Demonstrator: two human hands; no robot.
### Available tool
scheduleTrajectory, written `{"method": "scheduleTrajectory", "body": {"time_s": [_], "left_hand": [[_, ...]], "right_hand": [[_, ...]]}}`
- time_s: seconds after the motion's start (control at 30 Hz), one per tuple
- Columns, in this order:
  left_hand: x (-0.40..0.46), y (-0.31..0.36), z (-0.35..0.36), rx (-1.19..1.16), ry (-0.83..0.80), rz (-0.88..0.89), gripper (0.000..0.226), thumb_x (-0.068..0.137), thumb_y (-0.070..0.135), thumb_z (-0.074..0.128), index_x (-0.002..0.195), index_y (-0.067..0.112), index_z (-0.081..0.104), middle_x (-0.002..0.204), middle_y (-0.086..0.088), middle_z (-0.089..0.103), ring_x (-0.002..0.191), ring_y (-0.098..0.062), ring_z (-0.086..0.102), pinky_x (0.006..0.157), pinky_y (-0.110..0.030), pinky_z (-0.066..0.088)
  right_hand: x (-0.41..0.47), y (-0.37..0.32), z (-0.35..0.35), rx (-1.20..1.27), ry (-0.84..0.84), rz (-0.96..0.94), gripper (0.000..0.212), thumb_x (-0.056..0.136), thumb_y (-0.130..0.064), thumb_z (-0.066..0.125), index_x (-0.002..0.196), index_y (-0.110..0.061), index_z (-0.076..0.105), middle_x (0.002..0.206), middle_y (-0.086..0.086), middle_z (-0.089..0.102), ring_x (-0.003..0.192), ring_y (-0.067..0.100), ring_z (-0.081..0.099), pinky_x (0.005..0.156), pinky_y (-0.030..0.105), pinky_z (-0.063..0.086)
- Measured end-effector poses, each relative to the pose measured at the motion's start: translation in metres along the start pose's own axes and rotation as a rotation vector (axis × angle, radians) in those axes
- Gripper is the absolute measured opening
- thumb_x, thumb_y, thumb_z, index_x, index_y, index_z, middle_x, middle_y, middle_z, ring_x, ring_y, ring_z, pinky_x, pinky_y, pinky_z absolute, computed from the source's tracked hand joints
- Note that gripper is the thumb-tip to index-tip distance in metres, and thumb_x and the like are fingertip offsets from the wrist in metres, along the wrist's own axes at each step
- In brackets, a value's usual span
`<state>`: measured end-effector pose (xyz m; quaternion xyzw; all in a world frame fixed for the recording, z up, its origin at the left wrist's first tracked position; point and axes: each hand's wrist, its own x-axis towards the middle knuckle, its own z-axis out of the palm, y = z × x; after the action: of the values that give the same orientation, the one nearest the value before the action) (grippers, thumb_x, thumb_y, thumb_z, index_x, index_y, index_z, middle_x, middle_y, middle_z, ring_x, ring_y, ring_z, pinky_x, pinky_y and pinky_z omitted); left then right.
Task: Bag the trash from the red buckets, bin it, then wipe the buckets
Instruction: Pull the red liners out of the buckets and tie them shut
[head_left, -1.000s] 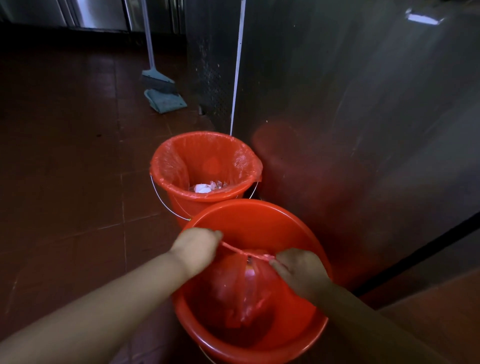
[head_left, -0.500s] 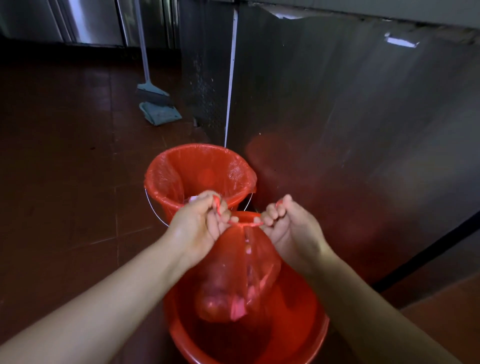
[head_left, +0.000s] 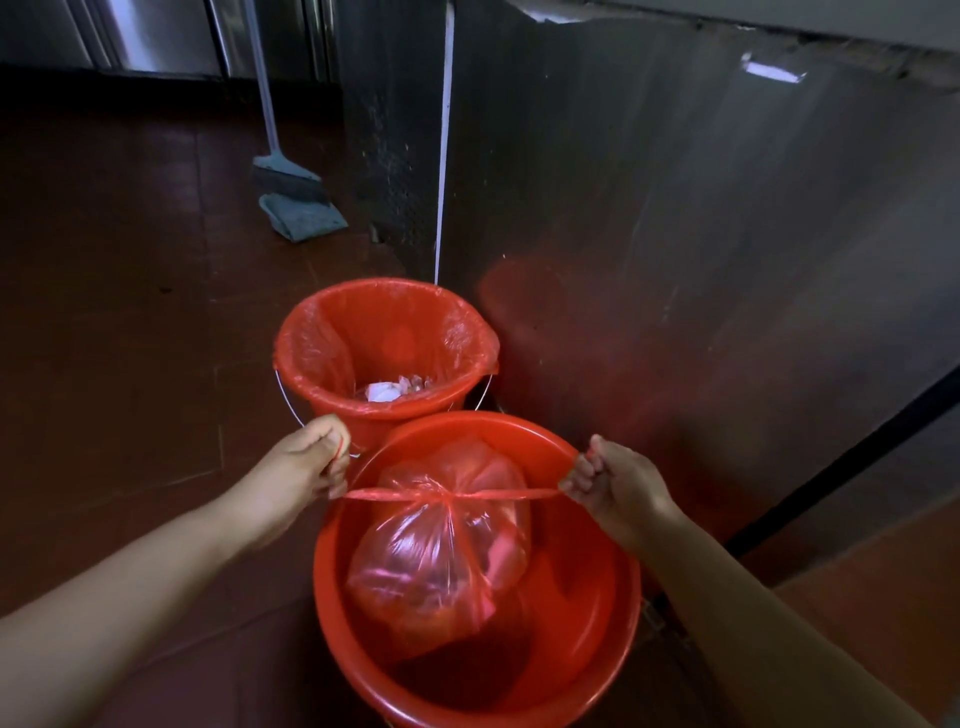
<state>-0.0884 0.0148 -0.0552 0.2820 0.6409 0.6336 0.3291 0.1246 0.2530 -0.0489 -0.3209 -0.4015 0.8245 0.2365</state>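
red plastic bag, lifted a moment ago, is now knotted over the near bucket, its ends pulled apart, pinched by left hand and right hand.

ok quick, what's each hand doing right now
Left hand: closed, pinching one twisted end of the red trash bag.
Right hand: closed, pinching the bag's other end, pulling the knot tight.

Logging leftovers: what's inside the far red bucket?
The far bucket holds a red liner with white crumpled trash at the bottom. Anything beneath it is hidden.
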Motion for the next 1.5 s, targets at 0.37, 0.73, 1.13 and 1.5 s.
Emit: {"method": "scheduleTrajectory", "body": {"time_s": [0.37, 0.73, 1.13, 1.5], "left_hand": [[0.0, 0.038, 0.105, 0.13, -0.145, 0.021, 0.023, 0.098, 0.008, 0.043, 0.09, 0.014, 0.064, 0.048, 0.008, 0.044, 0.04, -0.002, 0.029, 0.039, -0.016, 0.022], [-0.003, 0.071, 0.091, -0.063, -0.061, -0.144, 0.032, 0.1, 0.017, 0.041, 0.071, 0.01, 0.055, 0.045, 0.009, 0.022, 0.038, -0.004, 0.015, 0.036, -0.016, 0.016], [0.002, 0.074, 0.034, -0.451, 0.145, -0.515, 0.03, 0.098, 0.017, 0.04, 0.07, 0.011, 0.049, 0.035, 0.009, 0.023, 0.025, -0.003, 0.017, 0.026, -0.013, 0.013], [-0.006, 0.07, 0.046, -0.852, 0.354, -0.67, 0.031, 0.097, 0.011, 0.041, 0.067, 0.007, 0.047, 0.032, 0.004, 0.024, 0.021, -0.006, 0.018, 0.026, -0.013, 0.016]], "right_hand": [[-0.028, -0.03, 0.094, -0.856, -0.403, -0.452, 0.035, 0.091, -0.011, 0.05, 0.058, -0.016, 0.06, 0.104, -0.006, 0.062, 0.09, 0.006, 0.058, 0.076, 0.011, 0.043], [-0.028, 0.042, 0.069, -0.55, -0.383, -0.157, 0.024, 0.101, -0.005, 0.035, 0.108, -0.005, 0.058, 0.092, 0.012, 0.062, 0.084, 0.013, 0.061, 0.086, 0.025, 0.047], [-0.031, 0.047, 0.085, -0.696, -0.523, -0.271, 0.025, 0.088, 0.009, 0.053, 0.088, -0.014, 0.064, 0.076, -0.002, 0.063, 0.07, 0.005, 0.058, 0.074, 0.019, 0.046], [-0.036, 0.063, 0.094, -1.17, -0.297, -0.665, 0.006, 0.076, -0.024, 0.074, 0.073, -0.02, 0.071, 0.065, -0.011, 0.055, 0.063, 0.005, 0.05, 0.066, 0.027, 0.04]]}}
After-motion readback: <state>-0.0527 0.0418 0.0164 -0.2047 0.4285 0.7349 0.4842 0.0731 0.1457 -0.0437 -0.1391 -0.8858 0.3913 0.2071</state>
